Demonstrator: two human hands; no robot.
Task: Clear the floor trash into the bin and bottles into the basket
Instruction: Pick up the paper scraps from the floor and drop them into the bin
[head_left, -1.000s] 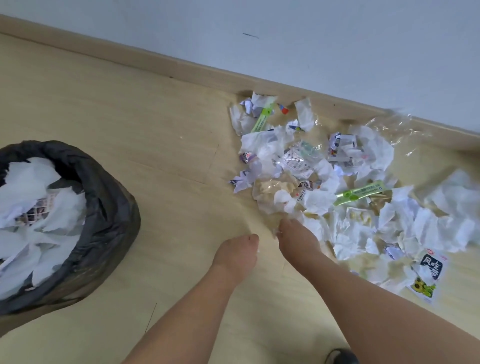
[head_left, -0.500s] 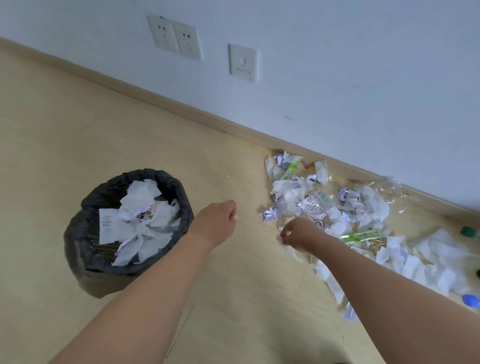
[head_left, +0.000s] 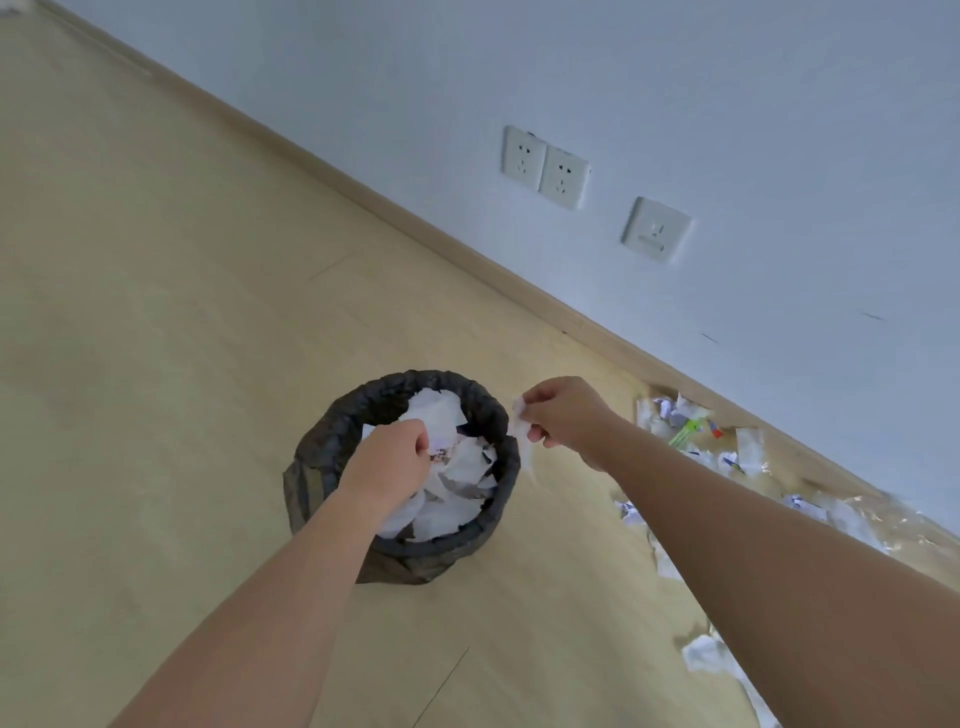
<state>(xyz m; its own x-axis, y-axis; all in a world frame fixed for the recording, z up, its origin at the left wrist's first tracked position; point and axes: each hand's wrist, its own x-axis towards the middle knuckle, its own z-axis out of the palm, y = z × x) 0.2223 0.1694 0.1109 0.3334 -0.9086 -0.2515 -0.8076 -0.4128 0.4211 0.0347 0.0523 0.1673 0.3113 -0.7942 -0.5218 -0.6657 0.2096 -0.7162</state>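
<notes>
White paper scrap (head_left: 519, 422) pinched in the right hand (head_left: 563, 415) hangs just past the black-lined bin (head_left: 470, 540) rim at 2 o'clock, so the bin mouth lies toward 8 o'clock, while the left hand (head_left: 387, 462) over it seems loosely closed, perhaps on a scrap.

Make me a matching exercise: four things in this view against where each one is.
Things:
1. left hand
2. right hand
3. wall sockets
4. green wrapper

Places:
A. on the wall above the skirting
B. in the litter pile by the wall
C. over the bin opening
D. beside the bin's rim, pinching a white scrap

Pairs: 1-C, 2-D, 3-A, 4-B
</notes>
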